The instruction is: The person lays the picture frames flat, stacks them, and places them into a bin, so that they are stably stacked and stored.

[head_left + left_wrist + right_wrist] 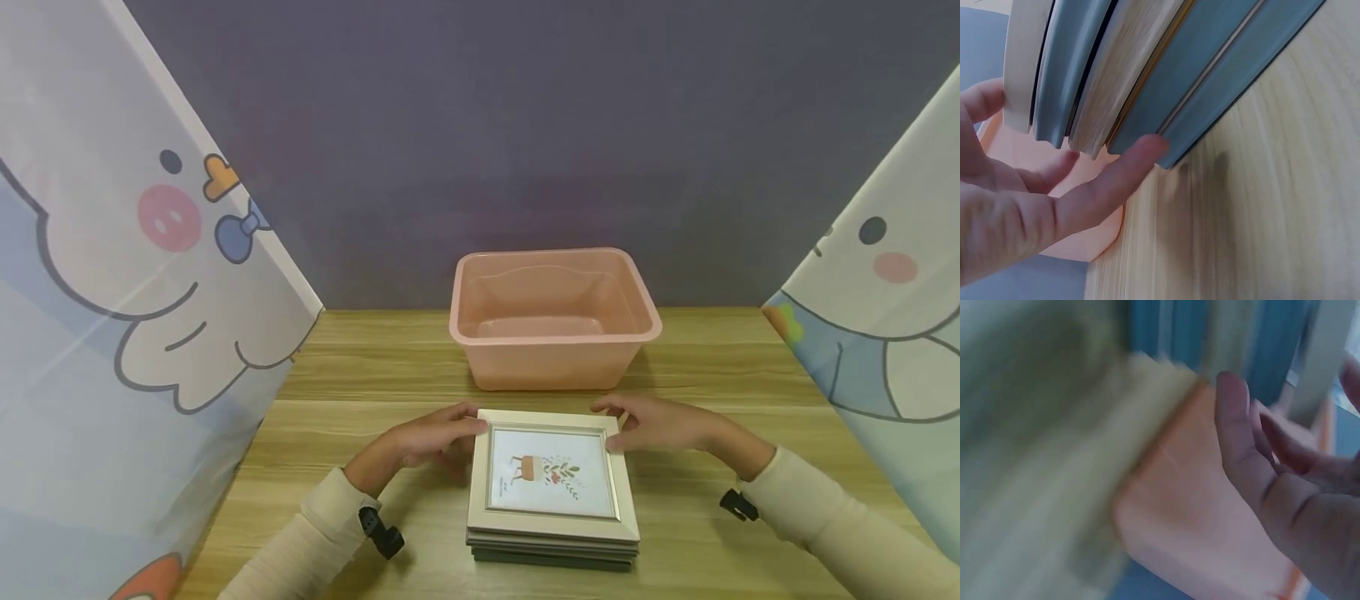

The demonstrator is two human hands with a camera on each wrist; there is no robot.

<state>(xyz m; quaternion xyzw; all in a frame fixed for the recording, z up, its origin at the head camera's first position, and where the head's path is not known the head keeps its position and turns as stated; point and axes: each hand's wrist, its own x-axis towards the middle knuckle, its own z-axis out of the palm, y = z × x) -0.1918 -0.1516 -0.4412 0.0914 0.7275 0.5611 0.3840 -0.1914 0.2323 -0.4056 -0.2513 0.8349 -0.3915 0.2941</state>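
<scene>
A stack of several picture frames lies in front of me, topped by a cream picture frame (551, 527) with a printed plant drawing. My left hand (438, 437) is at the stack's left side, its thumb at the top frame's upper left corner. In the left wrist view, a fingertip (1150, 147) reaches the blue lower frames (1191, 81), with the fingers fairly straight. On the other side, my right hand (656, 423) has its thumb by the top frame's right edge. Its fingers (1235, 419) are loosely bent beside the stack in the blurred right wrist view.
A pink plastic basin (555, 367) stands just behind the stack on the wood-grain table (375, 367). A dark grey panel (480, 150) rises at the back. Cartoon-printed sheets (90, 350) slope along both sides.
</scene>
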